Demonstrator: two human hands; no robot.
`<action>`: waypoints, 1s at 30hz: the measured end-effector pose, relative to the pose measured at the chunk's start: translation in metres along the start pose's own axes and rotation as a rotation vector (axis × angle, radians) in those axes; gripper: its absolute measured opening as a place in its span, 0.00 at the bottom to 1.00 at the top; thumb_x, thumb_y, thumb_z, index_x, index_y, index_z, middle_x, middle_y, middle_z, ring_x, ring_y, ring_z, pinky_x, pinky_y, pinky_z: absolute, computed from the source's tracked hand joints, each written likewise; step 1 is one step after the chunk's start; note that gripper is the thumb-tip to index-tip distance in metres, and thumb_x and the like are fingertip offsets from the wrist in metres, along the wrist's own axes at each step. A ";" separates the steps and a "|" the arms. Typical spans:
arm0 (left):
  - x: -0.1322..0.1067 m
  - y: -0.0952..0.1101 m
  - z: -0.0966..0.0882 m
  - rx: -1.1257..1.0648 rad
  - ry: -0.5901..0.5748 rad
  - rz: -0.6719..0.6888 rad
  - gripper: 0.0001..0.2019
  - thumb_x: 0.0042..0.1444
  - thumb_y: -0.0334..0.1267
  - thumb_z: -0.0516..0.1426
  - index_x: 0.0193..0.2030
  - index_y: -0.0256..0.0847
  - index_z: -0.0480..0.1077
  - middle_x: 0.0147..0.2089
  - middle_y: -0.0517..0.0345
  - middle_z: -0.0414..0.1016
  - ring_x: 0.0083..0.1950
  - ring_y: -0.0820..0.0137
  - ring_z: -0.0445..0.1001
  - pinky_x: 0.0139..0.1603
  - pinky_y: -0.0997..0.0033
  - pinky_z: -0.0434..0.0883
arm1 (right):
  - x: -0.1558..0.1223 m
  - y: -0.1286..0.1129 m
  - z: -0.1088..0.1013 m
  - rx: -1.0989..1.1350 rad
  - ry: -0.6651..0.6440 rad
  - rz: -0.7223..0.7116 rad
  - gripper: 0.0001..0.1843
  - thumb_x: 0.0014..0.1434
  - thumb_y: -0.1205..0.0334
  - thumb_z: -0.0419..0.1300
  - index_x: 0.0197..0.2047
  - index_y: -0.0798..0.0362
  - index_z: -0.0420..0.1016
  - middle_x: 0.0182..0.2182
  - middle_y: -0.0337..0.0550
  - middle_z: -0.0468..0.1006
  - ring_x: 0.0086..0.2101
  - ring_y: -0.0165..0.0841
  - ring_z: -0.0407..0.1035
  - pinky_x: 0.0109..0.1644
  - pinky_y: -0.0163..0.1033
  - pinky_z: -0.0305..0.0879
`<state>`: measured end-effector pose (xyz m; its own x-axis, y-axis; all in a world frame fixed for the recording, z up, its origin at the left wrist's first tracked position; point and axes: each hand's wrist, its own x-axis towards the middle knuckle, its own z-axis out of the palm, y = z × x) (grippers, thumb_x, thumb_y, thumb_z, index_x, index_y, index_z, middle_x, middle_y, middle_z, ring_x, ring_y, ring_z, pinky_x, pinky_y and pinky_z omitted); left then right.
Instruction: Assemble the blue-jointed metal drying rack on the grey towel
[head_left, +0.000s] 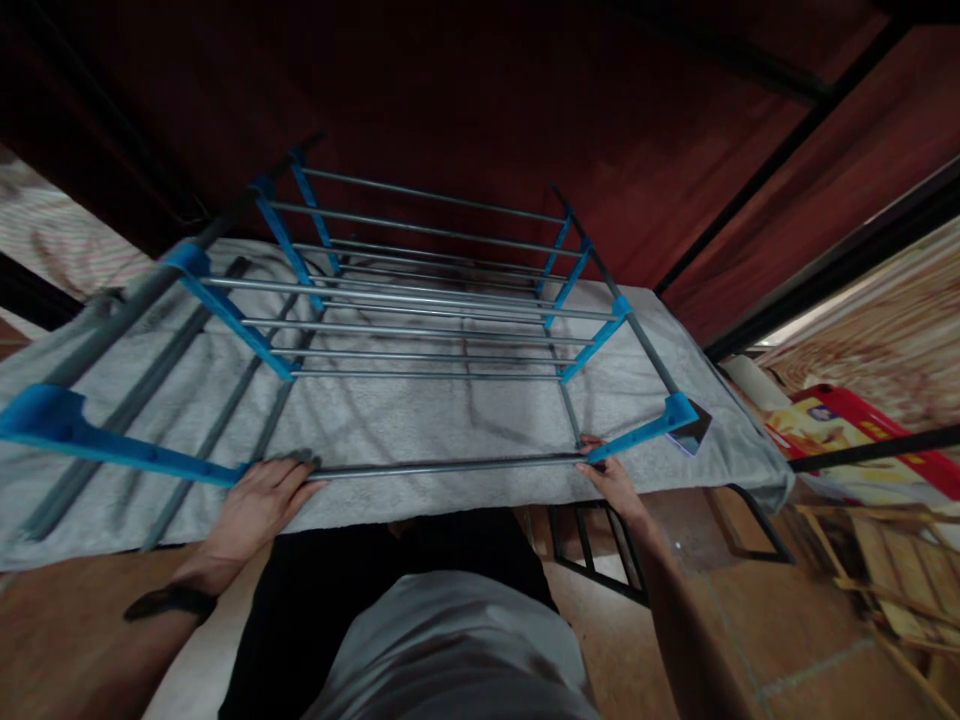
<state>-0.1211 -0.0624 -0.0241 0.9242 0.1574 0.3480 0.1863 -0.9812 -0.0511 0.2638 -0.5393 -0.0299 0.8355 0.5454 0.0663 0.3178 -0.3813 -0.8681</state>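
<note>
Two bare hands work at the near edge of a shelf rack (420, 300) in the head view. The rack, made of metal rods and blue brackets, lies across a grey blanket (510, 415). The left hand (266, 492), below a dark wristband (172, 602), covers the left end of the front rod (450, 467), where this rod meets a blue bracket (142, 452); its grasp is hidden, so I cannot tell if it is closed. The right hand (609, 478) pinches the rod's other end between thumb and fingers, beside the right bracket (641, 428). A phone (690, 430) lies just beyond this bracket. At left, loose grey tubes (124, 418) lie on the blanket. Behind the rack hangs a dark red cloth (450, 90).
</note>
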 end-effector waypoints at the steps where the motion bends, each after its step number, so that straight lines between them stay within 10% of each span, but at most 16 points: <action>1: -0.001 0.001 0.000 0.005 0.002 -0.009 0.19 0.67 0.51 0.48 0.43 0.40 0.74 0.39 0.49 0.77 0.43 0.59 0.75 0.47 0.59 0.68 | 0.000 0.000 0.001 0.001 0.004 -0.003 0.24 0.51 0.39 0.65 0.42 0.49 0.72 0.53 0.51 0.73 0.52 0.44 0.68 0.54 0.52 0.66; 30: -0.049 0.038 -0.028 -0.246 0.071 -0.279 0.24 0.68 0.32 0.45 0.70 0.42 0.57 0.66 0.43 0.65 0.70 0.60 0.61 0.67 0.55 0.66 | -0.002 0.015 -0.010 -0.156 -0.085 0.166 0.34 0.44 0.36 0.65 0.48 0.50 0.72 0.54 0.50 0.71 0.60 0.56 0.61 0.68 0.58 0.52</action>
<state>-0.1689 -0.1109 -0.0167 0.8222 0.4225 0.3813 0.3340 -0.9007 0.2777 0.2717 -0.5537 -0.0380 0.8434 0.5241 -0.1185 0.2500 -0.5780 -0.7768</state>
